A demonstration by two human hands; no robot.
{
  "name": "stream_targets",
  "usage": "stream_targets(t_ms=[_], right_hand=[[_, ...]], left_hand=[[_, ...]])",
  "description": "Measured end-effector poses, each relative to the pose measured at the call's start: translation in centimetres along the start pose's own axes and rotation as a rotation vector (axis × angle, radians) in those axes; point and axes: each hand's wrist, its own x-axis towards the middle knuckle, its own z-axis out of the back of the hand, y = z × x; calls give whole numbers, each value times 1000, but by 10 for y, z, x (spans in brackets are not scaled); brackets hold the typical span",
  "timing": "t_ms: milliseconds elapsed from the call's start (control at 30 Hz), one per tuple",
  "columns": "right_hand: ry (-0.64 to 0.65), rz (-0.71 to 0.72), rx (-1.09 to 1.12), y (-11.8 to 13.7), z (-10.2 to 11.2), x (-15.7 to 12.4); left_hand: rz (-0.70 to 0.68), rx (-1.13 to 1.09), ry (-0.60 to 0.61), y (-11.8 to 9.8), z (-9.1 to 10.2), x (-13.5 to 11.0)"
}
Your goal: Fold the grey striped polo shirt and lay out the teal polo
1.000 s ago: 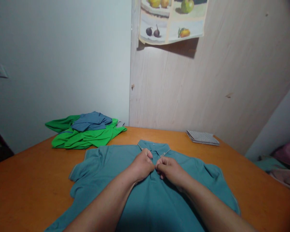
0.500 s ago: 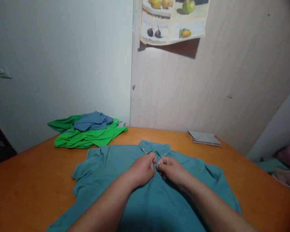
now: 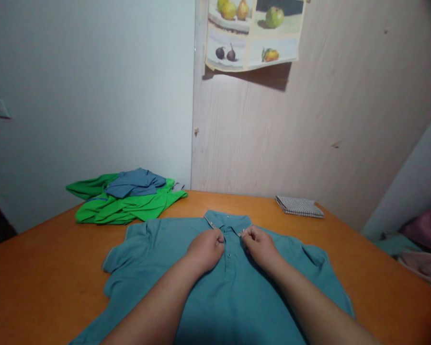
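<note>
A teal polo shirt (image 3: 165,249) lies face up and spread flat on the orange wooden table (image 3: 43,268), its collar toward the wall. My left hand (image 3: 205,248) is curled in a pinch on the left collar point. Just right of the button placket, my right hand (image 3: 259,245) pinches the right collar point the same way. The placket with a button shows between the two hands. Both forearms lie over the shirt's chest.
A pile of bright green and blue clothes (image 3: 124,197) sits at the table's far left. A folded striped cloth (image 3: 299,206) lies at the far right by the wooden wall. A fruit poster (image 3: 253,33) hangs above. Pink fabric (image 3: 425,230) lies off the right edge.
My hands were together at the middle of the placket. They have moved apart and slightly up to the two collar points, uncovering the buttoned placket.
</note>
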Motion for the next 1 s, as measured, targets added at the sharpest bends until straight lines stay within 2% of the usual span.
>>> stream_targets(t_ms=[267,467,633,833,1000], right_hand=[[131,161,-109,11,-7,-7],[200,187,-248,12,-10,-5],[196,150,-314,9,-13,-3],[162,155,-350,11,-15,-3],[142,135,-349,13,-17,-3]], left_hand=[[16,35,-34,0,-4,4],[51,23,-39,0,-7,3],[30,-39,-50,0,-6,2],[62,31,-55,-2,-7,2],[93,15,6,-1,-2,11]])
